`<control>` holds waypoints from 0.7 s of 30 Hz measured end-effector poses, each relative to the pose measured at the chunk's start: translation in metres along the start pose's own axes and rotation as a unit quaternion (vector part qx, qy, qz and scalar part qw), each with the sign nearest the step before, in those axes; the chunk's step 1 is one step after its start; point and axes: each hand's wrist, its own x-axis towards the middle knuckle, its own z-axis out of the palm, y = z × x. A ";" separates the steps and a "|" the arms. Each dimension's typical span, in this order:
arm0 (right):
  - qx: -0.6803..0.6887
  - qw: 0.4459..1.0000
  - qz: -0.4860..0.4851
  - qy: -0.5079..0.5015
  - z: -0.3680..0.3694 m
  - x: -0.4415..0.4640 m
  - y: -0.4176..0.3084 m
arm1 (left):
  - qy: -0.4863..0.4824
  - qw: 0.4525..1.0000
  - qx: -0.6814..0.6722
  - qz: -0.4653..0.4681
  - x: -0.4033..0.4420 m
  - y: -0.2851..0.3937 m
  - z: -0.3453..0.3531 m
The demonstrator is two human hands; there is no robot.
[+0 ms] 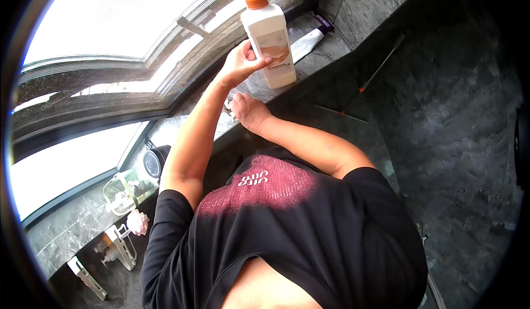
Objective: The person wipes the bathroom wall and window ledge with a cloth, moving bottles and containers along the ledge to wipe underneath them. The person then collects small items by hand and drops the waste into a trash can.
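My left hand (241,66) is wrapped around the side of a tall white bottle (274,38) with an orange cap, its thumb across the label. The bottle is upright on the grey stone sill (193,102) by the window. Just below it, my right hand (251,112) is closed low over the sill's edge. Something small and whitish shows at its fingertips, too hidden to name. A white tube (309,44) with a dark end lies behind the bottle.
Mesh-covered window panes (182,52) are at the left. Along the lower left stand a round black object (154,161), a clear green-edged container (135,185), a pink flower (137,222) and white wall holders (122,246). A thin rod (381,63) is at the right.
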 end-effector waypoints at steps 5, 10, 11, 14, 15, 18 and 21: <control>-0.004 1.000 -0.011 -0.018 -0.006 0.000 0.001 | -0.005 1.000 -0.026 0.010 0.003 -0.005 -0.001; -0.019 1.000 -0.020 -0.001 -0.009 0.000 -0.001 | -0.009 0.999 -0.033 0.000 0.006 -0.008 -0.003; -0.020 1.000 -0.021 0.000 -0.009 0.000 0.000 | -0.009 0.999 -0.033 0.001 0.006 -0.008 -0.002; -0.023 0.999 -0.022 0.002 -0.010 0.000 -0.001 | -0.010 0.995 -0.099 0.015 0.006 -0.001 0.006; -0.026 0.999 -0.022 0.004 -0.010 0.000 -0.001 | -0.011 0.995 -0.097 0.025 0.008 -0.001 0.008; -0.016 0.999 -0.032 0.005 -0.007 0.001 0.001 | -0.008 0.995 -0.082 0.051 0.014 -0.005 0.013; -0.043 0.999 -0.031 0.001 -0.009 0.000 0.000 | 0.021 0.996 -0.021 0.079 0.020 -0.015 0.021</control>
